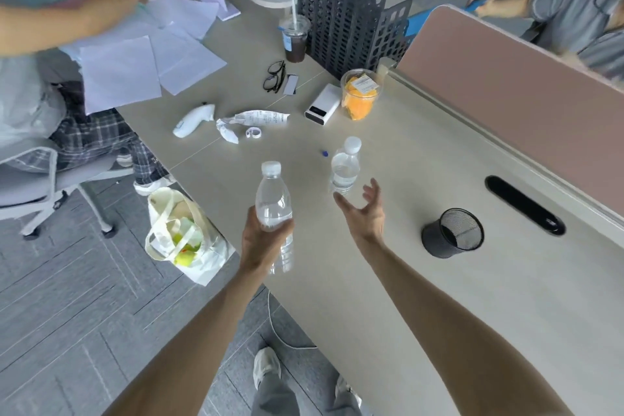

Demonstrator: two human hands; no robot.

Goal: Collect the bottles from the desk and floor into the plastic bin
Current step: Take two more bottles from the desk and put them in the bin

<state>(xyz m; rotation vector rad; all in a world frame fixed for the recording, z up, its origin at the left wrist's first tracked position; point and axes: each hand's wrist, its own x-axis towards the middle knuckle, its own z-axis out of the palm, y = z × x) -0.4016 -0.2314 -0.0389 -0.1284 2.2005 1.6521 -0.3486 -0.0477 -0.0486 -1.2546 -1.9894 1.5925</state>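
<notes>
My left hand (265,241) grips a clear plastic bottle (273,199) with a white cap, held upright over the desk's near edge. A second clear bottle (345,167) with a white cap stands on the beige desk (388,267) a little further away. My right hand (366,213) is open, palm up, fingers spread just below and to the right of that second bottle, not touching it. A small blue cap (325,153) lies on the desk left of the standing bottle. No plastic bin is in view.
A black mesh pen cup (452,233) stands at right. Further back are a cup of orange fruit (360,94), a white power bank (322,105), crumpled paper (253,121), glasses (275,76) and an iced drink (295,39). A tote bag (182,236) sits on the floor. Other people sit around.
</notes>
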